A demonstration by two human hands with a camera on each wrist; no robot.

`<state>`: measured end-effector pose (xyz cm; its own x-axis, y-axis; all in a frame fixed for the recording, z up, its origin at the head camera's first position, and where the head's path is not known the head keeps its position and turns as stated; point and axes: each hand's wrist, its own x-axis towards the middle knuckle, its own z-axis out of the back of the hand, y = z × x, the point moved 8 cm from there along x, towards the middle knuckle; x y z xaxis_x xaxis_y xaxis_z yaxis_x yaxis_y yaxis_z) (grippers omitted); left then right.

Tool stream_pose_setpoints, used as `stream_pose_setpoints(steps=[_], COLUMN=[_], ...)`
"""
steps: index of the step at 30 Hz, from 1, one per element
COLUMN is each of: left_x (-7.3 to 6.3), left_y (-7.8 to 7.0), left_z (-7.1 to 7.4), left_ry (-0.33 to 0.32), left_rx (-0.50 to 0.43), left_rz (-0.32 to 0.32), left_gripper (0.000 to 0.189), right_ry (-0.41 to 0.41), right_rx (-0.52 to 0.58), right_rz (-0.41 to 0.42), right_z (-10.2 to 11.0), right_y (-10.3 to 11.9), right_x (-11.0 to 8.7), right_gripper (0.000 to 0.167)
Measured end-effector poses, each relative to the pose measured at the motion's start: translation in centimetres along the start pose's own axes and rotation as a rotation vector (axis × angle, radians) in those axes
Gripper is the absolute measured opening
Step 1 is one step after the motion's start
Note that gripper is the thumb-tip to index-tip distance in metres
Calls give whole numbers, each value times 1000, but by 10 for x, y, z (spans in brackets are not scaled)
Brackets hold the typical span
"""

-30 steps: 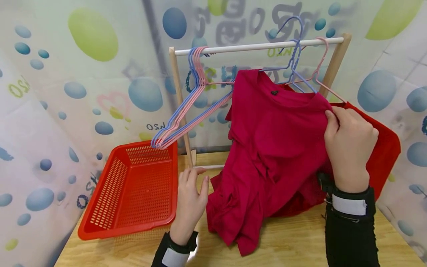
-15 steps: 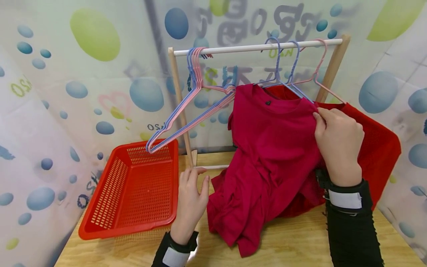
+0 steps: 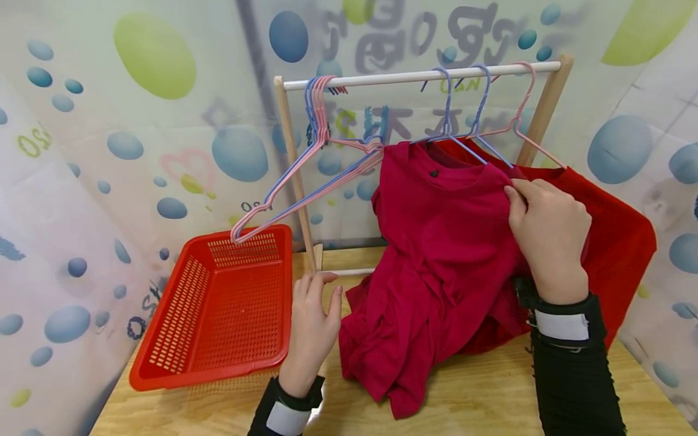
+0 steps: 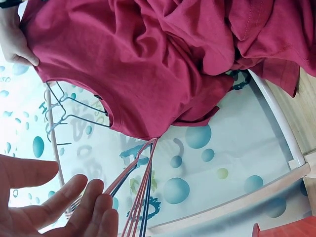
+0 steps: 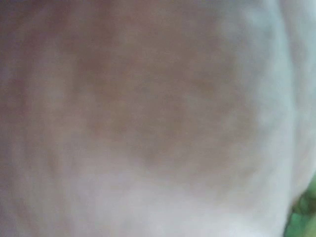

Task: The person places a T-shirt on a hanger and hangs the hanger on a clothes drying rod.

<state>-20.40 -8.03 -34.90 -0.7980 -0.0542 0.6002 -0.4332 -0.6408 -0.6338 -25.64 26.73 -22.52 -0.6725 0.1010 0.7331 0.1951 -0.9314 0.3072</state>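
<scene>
A crimson T-shirt hangs on a blue hanger whose hook is over the rack's white rail. My right hand pinches the shirt at its right shoulder, thumb and fingertips on the cloth. The shirt's lower part lies bunched on the table. My left hand is held over the table between the basket and the shirt, fingers relaxed and holding nothing; in the left wrist view its fingers show apart from the cloth. The right wrist view is filled by blurred skin.
Several pink and blue hangers hang at the rail's left end. A red garment hangs on a pink hanger at the right, with another blue hanger beside it. A red plastic basket stands on the wooden table at left.
The blue hanger with the crimson shirt has come down from above the rail and its hook now sits on it. My right hand moved left and slightly down, still pinching the shoulder. My left hand stayed.
</scene>
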Motion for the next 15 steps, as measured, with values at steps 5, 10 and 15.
stream_pose_setpoints(steps=[5, 10, 15], left_x=[1, 0, -1], left_y=[2, 3, 3], left_z=[-1, 0, 2], left_ry=[1, -7, -19], left_rx=[2, 16, 35], left_rz=[4, -4, 8], left_gripper=[17, 17, 17], right_ry=[14, -22, -186], right_rx=[-7, 37, 193], right_rz=[6, -18, -3], right_z=[-1, 4, 14], right_y=[0, 5, 20], right_x=[0, -6, -28], right_gripper=[33, 34, 41])
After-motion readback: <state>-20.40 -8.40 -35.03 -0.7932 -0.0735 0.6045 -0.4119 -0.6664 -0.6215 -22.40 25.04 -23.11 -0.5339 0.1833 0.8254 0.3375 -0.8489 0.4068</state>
